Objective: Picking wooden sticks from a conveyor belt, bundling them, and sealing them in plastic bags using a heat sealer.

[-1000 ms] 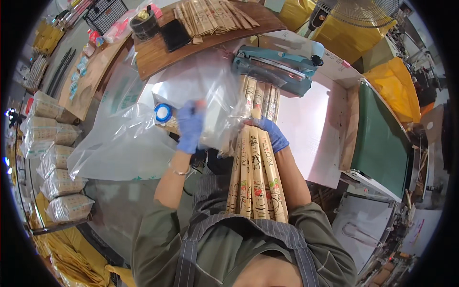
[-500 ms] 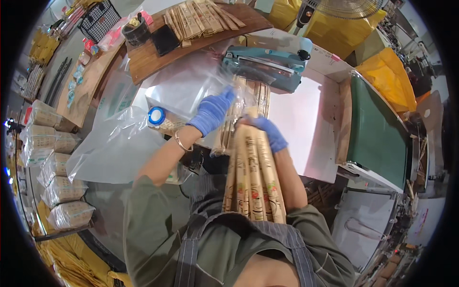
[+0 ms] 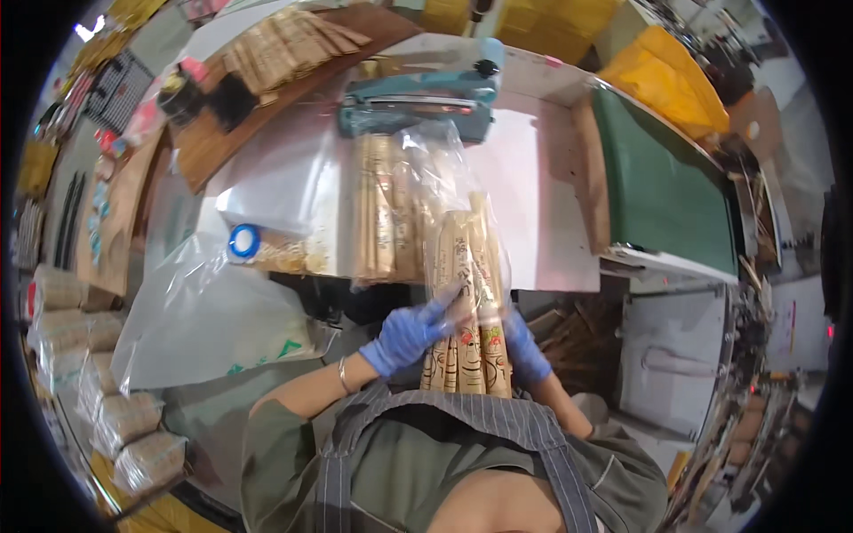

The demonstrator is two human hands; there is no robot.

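Close to my chest, a bundle of long paper-wrapped chopsticks, tan with dark and coloured print, points away from me. A clear plastic bag covers its far part and stretches loose beyond it. My left hand, in a blue glove, presses the bundle's left side with its fingers closed on bag and bundle. On the right side my right hand, also blue-gloved, grips the bundle, its fingers partly hidden behind it. Bagged chopstick bundles lie on the table just beyond, left of the bag.
A teal bag sealer stands behind the bundles. Flat clear bags and a blue-rimmed tape roll lie left. Loose paper sleeves rest on a wooden board. A green panel rises at right; bagged packs are stacked at lower left.
The bag now covers the bundle's far end. My left hand has come back toward my chest to the bundle's side, and my right hand has moved nearer too. The view has shifted right.
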